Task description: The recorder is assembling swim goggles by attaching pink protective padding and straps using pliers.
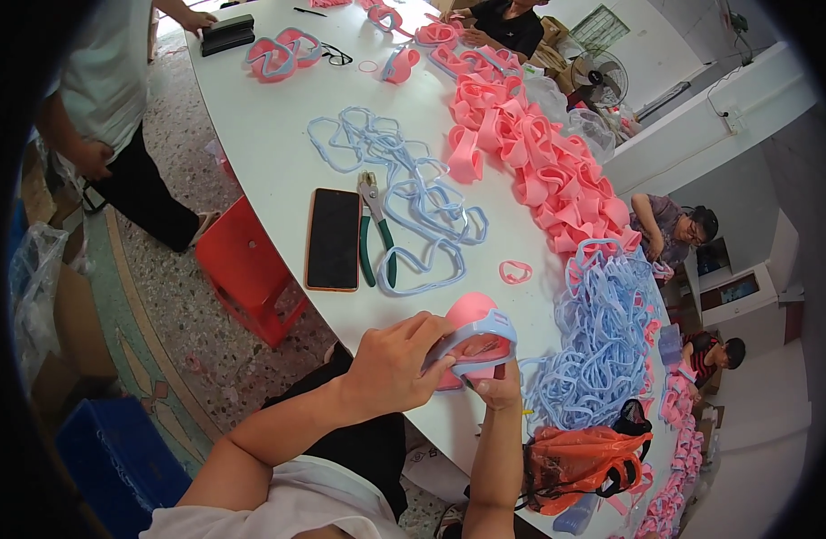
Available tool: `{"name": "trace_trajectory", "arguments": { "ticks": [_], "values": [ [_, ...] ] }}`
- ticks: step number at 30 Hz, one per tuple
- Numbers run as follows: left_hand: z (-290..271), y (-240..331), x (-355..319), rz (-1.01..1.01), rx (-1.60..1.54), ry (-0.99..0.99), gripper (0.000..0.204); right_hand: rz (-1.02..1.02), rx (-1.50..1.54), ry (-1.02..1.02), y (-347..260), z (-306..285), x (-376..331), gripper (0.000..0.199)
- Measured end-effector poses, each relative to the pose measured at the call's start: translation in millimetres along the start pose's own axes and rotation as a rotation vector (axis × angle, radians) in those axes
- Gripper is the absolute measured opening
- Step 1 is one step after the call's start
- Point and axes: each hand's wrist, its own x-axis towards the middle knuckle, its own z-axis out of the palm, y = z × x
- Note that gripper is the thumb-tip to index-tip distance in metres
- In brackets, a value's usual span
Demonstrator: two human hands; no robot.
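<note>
A swim mask (481, 344) with a pink soft skirt and a light-blue frame is held up over the near edge of the white table. My left hand (390, 364) is closed around the mask's left side, thumb on the frame. From below and the right, my right hand (500, 388) grips the lower rim; part of its fingers is hidden behind the mask. Beyond my hands lie green-handled pliers (375, 235) and a dark phone (333, 239). Loose light-blue frames (422, 202) are scattered beside them. A small pink ring-shaped piece (515, 271) rests right of these.
A pile of pink skirts (538, 162) and a heap of blue frames (597, 332) line the right side. An orange bag (579, 467) stands near my right arm. A red stool (249, 269) is left of the table (251, 117). Several people are around it.
</note>
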Motion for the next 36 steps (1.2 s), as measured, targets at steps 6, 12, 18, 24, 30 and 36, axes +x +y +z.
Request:
{"name": "trace_trajectory", "arguments": {
  "ticks": [6,12,18,24,30,36],
  "values": [
    [4.7,-1.3,-3.1,-0.037,-0.079,-0.03,0.029,0.056,-0.001,0.072,1.1,-3.3,-9.3,0.051],
    [11.6,-3.9,-8.3,0.009,-0.102,-0.007,0.029,0.05,-0.033,0.033,8.9,-14.9,-14.4,0.06],
    [14.4,-8.3,-3.9,-0.016,-0.054,-0.013,0.029,0.027,-0.034,0.113,11.5,-7.3,-12.5,0.056],
    [22.1,-16.1,-4.1,-0.071,-0.034,0.028,0.03,0.041,-0.125,0.172,-8.9,15.5,-4.0,0.049],
    [32.4,-15.0,-5.0,-0.05,-0.07,0.074,0.034,0.017,-0.257,0.283,-8.5,16.2,-6.8,0.05],
    [36.4,-13.6,-5.4,-0.036,-0.041,0.084,0.033,-0.034,-0.277,0.327,-6.7,18.4,-4.5,0.048]
  ]
}}
